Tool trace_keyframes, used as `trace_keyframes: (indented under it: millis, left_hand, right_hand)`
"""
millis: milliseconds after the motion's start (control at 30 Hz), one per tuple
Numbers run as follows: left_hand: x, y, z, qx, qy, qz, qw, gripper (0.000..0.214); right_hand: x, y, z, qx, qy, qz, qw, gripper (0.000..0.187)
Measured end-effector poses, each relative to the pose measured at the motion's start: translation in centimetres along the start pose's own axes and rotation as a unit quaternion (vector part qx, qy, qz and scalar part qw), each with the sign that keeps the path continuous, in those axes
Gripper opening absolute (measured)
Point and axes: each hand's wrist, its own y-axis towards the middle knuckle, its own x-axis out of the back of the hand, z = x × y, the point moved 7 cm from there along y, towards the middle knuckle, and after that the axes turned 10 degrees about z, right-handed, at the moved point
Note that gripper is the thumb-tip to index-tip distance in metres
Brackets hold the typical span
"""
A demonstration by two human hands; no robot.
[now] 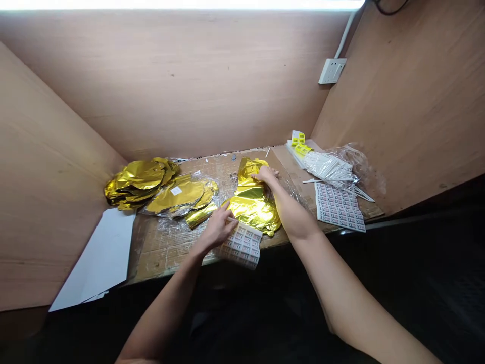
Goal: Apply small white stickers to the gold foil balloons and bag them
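Note:
My left hand (pixel 219 227) is closed on the edge of a sheet of small printed stickers (pixel 244 245), which hangs over the table's front edge. Beside its fingertips lies a flat, shiny gold foil balloon (pixel 252 210), spread out on the cardboard. My right hand (pixel 265 174) rests on the far part of that balloon, its fingers apart and touching the foil; some of them are hidden behind the hand. Left of the balloon are a gold foil piece in clear plastic wrap (pixel 176 198) and a rolled gold foil strip (pixel 200 215).
A pile of gold foil balloons (pixel 142 179) sits at the left wall, above white paper sheets (pixel 102 247). To the right lie a bag of white sticks (pixel 328 167), yellow labels (pixel 303 147) and another sticker sheet (pixel 340 206). Wooden panels enclose three sides.

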Motion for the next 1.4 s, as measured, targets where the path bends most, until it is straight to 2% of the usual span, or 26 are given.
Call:
trace_keyframes:
  millis: [67, 167, 300, 367, 467, 533, 600, 667, 733, 767, 800, 833, 900, 933, 1000, 1067, 1133, 1267, 1400]
  left_hand:
    - [-1.0, -1.7, 0.7, 0.036, -0.002, -0.009, 0.999, 0.02]
    - [-2.6, -2.8, 1.5, 0.057, 0.023, -0.016, 0.998, 0.019]
    - [-4.3, -2.5, 2.5, 0.038, 0.047, -0.021, 0.998, 0.016]
    - [-4.5, -1.8, 2.5, 0.006, 0.046, -0.02, 0.999, 0.016]
    - [-4.0, -0.3, 1.9, -0.045, 0.021, -0.003, 0.999, 0.015]
    - [-3.1, 0.5, 1.4, -0.057, -0.02, 0.007, 0.998, 0.014]
    - [-1.6, 0.8, 1.2, -0.05, -0.083, -0.018, 0.995, 0.019]
    - [-0.4, 0.5, 1.3, -0.023, -0.189, -0.03, 0.981, 0.027]
    - [-0.2, 0.0, 1.0, 0.013, -0.301, 0.001, 0.954, 0.035]
    - [-0.1, -0.3, 0.6, 0.02, -0.34, 0.007, 0.94, 0.038]
    - [0.1, -0.6, 0.2, 0.022, -0.368, 0.007, 0.929, 0.04]
    - [0.3, -0.9, -0.3, 0.02, -0.389, -0.004, 0.921, 0.041]
    - [0.5, -1.3, -1.2, 0.015, -0.419, -0.025, 0.907, 0.042]
    - [0.4, -1.5, -1.6, 0.013, -0.432, -0.03, 0.901, 0.042]
    - [-0.1, -1.9, -2.1, 0.012, -0.45, -0.03, 0.893, 0.042]
    - [-0.5, -2.2, -2.3, 0.016, -0.453, -0.037, 0.891, 0.042]
    - [-0.8, -2.5, -2.3, 0.016, -0.441, -0.057, 0.895, 0.041]
    - [-0.9, -2.9, -2.6, -0.001, -0.388, -0.085, 0.918, 0.047]
    - [-1.6, -3.5, -3.3, -0.01, -0.386, -0.06, 0.92, 0.042]
  right_hand:
    - [-1.6, -0.2, 0.8, 0.01, -0.016, 0.02, 1.0, 0.073]
    - [-4.3, -1.7, 1.6, 0.05, -0.046, 0.046, 0.997, 0.077]
    - [-6.3, -5.0, 1.3, 0.114, -0.083, 0.053, 0.989, 0.051]
    - [-6.2, -6.6, 0.1, 0.115, -0.091, 0.039, 0.988, 0.045]
    - [-5.3, -8.4, -3.1, 0.074, -0.095, 0.007, 0.993, 0.041]
    - [-4.7, -9.6, -5.3, 0.039, -0.093, -0.007, 0.995, 0.041]
    - [-4.0, -11.1, -7.0, 0.004, -0.093, -0.028, 0.995, 0.047]
    - [-2.8, -13.5, -7.8, -0.008, -0.072, -0.114, 0.991, 0.057]
    - [-2.0, -16.4, -7.3, 0.053, 0.004, -0.193, 0.98, 0.063]
    - [-2.3, -17.6, -6.6, 0.111, 0.066, -0.185, 0.974, 0.064]
    - [-3.2, -18.7, -5.8, 0.175, 0.138, -0.137, 0.965, 0.064]
    - [-4.6, -19.7, -4.9, 0.23, 0.212, -0.061, 0.948, 0.066]
    - [-7.4, -21.4, -3.6, 0.278, 0.347, 0.067, 0.893, 0.069]
    - [-8.6, -22.0, -3.4, 0.275, 0.403, 0.095, 0.868, 0.068]
    - [-10.1, -22.7, -3.8, 0.251, 0.483, 0.096, 0.834, 0.057]
    - [-11.0, -23.2, -4.4, 0.229, 0.51, 0.08, 0.825, 0.043]
    - [-11.4, -23.7, -5.1, 0.214, 0.506, 0.063, 0.833, 0.04]
    - [-11.2, -24.9, -6.1, 0.197, 0.48, 0.013, 0.855, 0.047]
    - [-11.2, -25.6, -6.6, 0.183, 0.471, -0.008, 0.863, 0.049]
